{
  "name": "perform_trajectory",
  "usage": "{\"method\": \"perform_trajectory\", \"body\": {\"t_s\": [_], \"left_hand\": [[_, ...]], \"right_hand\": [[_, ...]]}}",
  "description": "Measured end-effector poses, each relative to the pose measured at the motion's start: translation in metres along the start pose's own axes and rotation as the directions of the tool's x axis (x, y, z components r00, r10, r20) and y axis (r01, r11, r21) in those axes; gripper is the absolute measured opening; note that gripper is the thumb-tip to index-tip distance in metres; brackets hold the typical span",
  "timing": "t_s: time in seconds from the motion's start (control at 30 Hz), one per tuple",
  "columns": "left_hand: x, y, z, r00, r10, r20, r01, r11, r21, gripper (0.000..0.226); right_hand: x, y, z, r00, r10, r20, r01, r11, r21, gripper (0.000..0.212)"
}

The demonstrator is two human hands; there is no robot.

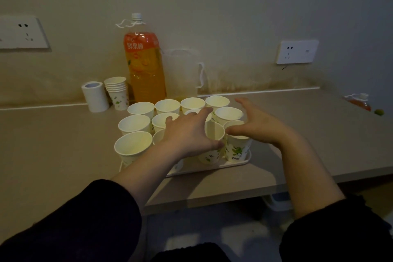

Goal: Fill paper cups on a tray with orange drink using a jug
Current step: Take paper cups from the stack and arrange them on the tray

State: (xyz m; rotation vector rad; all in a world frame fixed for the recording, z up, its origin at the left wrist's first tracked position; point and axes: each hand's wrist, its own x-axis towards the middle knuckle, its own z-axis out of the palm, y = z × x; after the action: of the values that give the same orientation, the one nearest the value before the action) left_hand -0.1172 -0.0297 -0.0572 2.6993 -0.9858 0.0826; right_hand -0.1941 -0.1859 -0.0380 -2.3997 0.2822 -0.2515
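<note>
A white tray (239, 162) on the beige table holds several empty white paper cups (133, 145) with green prints, set in rows. Both my hands reach over the tray's right half. My left hand (189, 134) lies flat above the middle cups with fingers straight, and its thumb touches a slightly tilted front cup (214, 134). My right hand (258, 125) is spread open, its thumb at the rim of the front right cup (238, 147). A clear, empty-looking plastic jug (180, 74) stands behind the tray by the wall, beside a big bottle of orange drink (144, 66).
A stack of spare paper cups (118, 91) and a white paper roll (94, 95) stand left of the bottle. A small orange bottle (359, 102) lies at the far right. The table's front edge runs just below the tray. Wall sockets (296, 51) sit above.
</note>
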Motion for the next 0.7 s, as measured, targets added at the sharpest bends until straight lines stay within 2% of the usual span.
{"method": "perform_trajectory", "body": {"t_s": [0.07, 0.13, 0.2, 0.3, 0.4, 0.47, 0.7], "left_hand": [[-0.001, 0.001, -0.002, 0.999, -0.006, -0.038, 0.008, 0.999, 0.037, 0.091], [-0.002, 0.0, -0.01, 0.99, -0.035, -0.137, 0.038, 0.999, 0.023, 0.083], [-0.001, -0.003, -0.023, 0.969, -0.1, -0.228, 0.063, 0.985, -0.163, 0.07], [0.004, -0.009, -0.045, 0.938, -0.204, -0.28, 0.042, 0.87, -0.492, 0.047], [0.014, -0.02, -0.055, 0.922, -0.26, -0.286, 0.037, 0.796, -0.605, 0.028], [0.021, -0.03, -0.055, 0.924, -0.284, -0.258, 0.054, 0.761, -0.646, 0.022], [0.056, -0.066, -0.059, 0.932, -0.316, -0.18, 0.126, 0.746, -0.654, 0.021]], "right_hand": [[0.0, -0.002, 0.0, 0.998, 0.016, -0.068, -0.016, 1.0, -0.003, 0.083], [0.002, -0.004, 0.0, 0.989, 0.026, -0.147, -0.027, 1.0, -0.004, 0.08], [0.005, -0.01, 0.002, 0.97, 0.007, -0.244, 0.006, 0.999, 0.054, 0.07], [0.015, -0.028, 0.004, 0.95, 0.003, -0.313, 0.056, 0.982, 0.179, 0.049], [0.029, -0.044, 0.009, 0.96, -0.007, -0.281, 0.061, 0.981, 0.184, 0.031], [0.041, -0.049, 0.015, 0.968, -0.026, -0.249, 0.071, 0.982, 0.174, 0.028], [0.083, -0.058, 0.018, 0.989, -0.075, -0.127, 0.096, 0.981, 0.168, 0.01]]}}
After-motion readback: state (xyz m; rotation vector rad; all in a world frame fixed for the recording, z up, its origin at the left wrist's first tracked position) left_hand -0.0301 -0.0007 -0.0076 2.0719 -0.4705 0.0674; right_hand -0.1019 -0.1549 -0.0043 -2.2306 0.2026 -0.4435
